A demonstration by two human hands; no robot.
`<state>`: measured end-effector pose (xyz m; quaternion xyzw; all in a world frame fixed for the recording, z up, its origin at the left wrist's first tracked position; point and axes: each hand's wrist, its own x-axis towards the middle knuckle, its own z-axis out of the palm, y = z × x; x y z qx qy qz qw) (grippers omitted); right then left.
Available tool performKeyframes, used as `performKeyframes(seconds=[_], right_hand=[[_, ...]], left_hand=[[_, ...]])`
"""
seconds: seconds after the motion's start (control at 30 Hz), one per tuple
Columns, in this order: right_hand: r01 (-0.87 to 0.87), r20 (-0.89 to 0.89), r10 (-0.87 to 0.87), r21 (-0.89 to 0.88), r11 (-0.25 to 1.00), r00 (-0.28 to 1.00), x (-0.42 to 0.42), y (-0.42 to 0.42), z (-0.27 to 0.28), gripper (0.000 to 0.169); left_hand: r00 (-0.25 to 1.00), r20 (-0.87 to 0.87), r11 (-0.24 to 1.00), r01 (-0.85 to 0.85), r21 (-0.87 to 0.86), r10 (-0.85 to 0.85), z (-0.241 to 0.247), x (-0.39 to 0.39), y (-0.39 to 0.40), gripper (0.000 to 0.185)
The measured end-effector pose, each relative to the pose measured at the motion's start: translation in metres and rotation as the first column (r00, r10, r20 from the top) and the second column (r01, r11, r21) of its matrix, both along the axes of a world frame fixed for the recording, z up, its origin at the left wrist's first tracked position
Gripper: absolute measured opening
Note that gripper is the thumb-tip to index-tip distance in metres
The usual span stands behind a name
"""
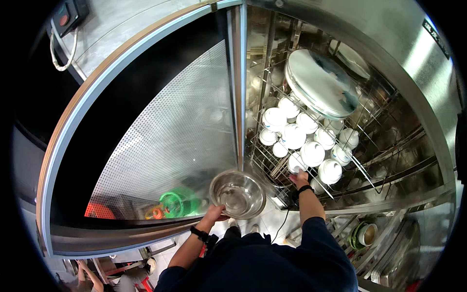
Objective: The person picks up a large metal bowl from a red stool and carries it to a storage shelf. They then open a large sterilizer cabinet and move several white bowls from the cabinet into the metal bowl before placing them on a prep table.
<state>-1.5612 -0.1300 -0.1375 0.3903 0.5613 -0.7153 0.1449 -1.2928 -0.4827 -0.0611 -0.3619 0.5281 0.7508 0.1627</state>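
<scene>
My left hand (214,214) grips the rim of a stainless steel basin (237,215), which looks empty inside. My right hand (300,179) reaches to the front of a wire rack (359,166) in an open steel cabinet. Its fingers meet a white porcelain bowl (296,163) at the lower edge of a group; whether they close around it cannot be made out. Several more stacked white bowls (312,154) fill the rack behind. Beyond them lies a pile of large oval plates (310,80) with dark painted decoration.
The cabinet door (175,131), with a perforated metal panel, stands open at left. A lower shelf at right holds green and white bowls (367,234) beside metal trays (397,252). A cable (281,228) crosses the floor. Another person's hands (84,268) show at lower left.
</scene>
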Motion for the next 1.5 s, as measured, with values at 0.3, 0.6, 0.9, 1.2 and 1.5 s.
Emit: performKeyframes(seconds=[0.3, 0.6, 0.9, 1.2, 1.5], right_hand=[[-0.217, 0.078, 0.209, 0.115, 0.969, 0.975, -0.002, 0.0, 0.001, 0.041], [-0.203, -0.039, 0.237, 0.392, 0.897, 0.971, 0.017, 0.003, 0.01, 0.027], [-0.665, -0.317, 0.8, 0.444, 0.6, 0.51, 0.103, -0.034, 0.19, 0.035], [-0.2, -0.78, 0.574, 0.539, 0.819, 0.248, 0.094, -0.04, 0.408, 0.017], [-0.706, -0.444, 0.724, 0.245, 0.664, 0.527, 0.134, -0.046, 0.183, 0.015]], left_hand=[[0.994, 0.081, 0.997, 0.074, 0.004, -0.074, 0.03, 0.002, -0.002, 0.034], [0.984, 0.069, 0.986, 0.166, -0.017, -0.164, 0.028, -0.031, 0.022, 0.036], [0.959, -0.049, 0.96, 0.28, -0.014, -0.28, 0.035, -0.045, 0.045, 0.037], [0.964, -0.136, 0.973, 0.229, -0.005, -0.228, 0.045, -0.049, 0.056, 0.035], [0.982, -0.027, 0.98, 0.19, 0.065, -0.189, 0.047, -0.025, 0.043, 0.037]])
